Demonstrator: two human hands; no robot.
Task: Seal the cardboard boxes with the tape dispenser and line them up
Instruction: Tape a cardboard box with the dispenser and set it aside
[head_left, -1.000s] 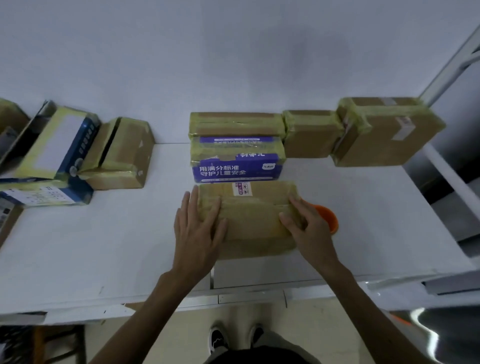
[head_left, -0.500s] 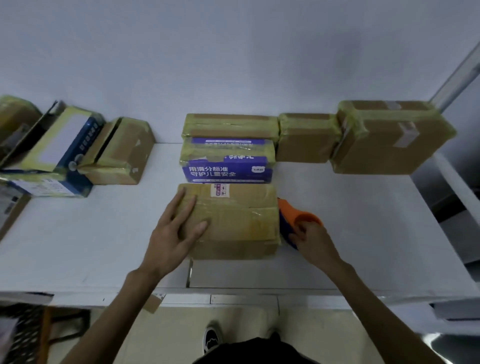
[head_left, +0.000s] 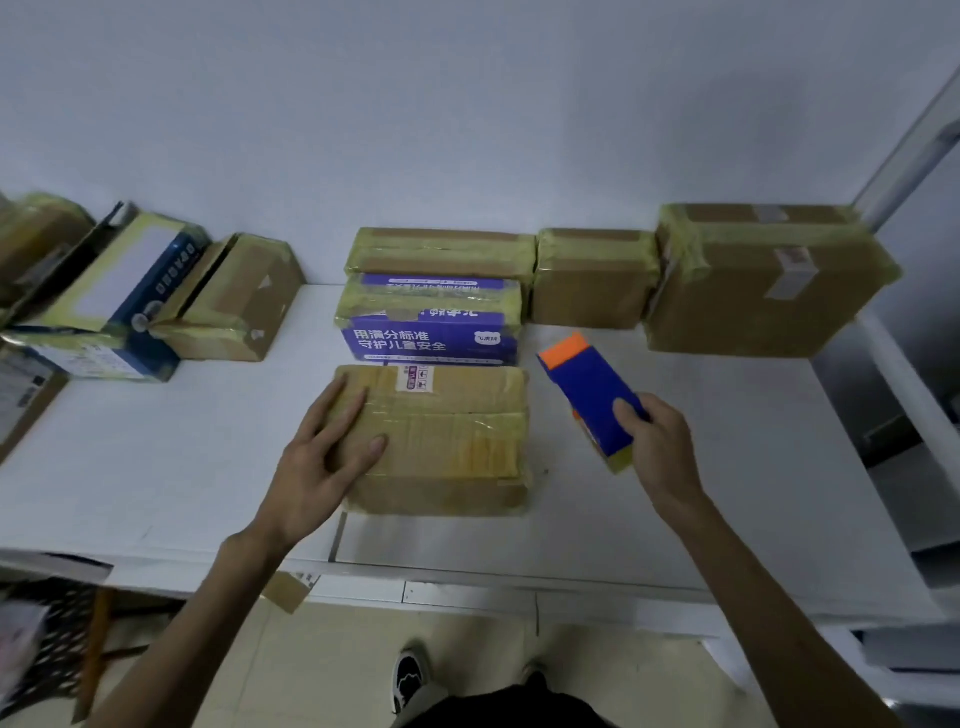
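While the left hand is lying flat on the left part of the cardboard box, fingers straight and spread and thumb pressing on the taped top, the right hand is gripping the tape dispenser. Its thumb is curling over the blue body, and the other fingers are hiding behind it. The dispenser is sitting to the right of the box and apart from it, its orange end pointing toward the far edge of the desk and its yellowish tape end toward the wrist. Whether it is touching the desk I cannot tell. The box itself is lying flat near the middle of the front edge, its far side just beside a purple-printed box. Three taped brown boxes are standing in a row along the far edge, reaching toward the far right corner.

Half a second ago the dispenser was sitting low against the right side of the box, with the right hand closing on it; now it is standing clear of the box and farther right. A second ago both hands were resting on the box top. The left hand is keeping its place there, and the box is lying where it was.
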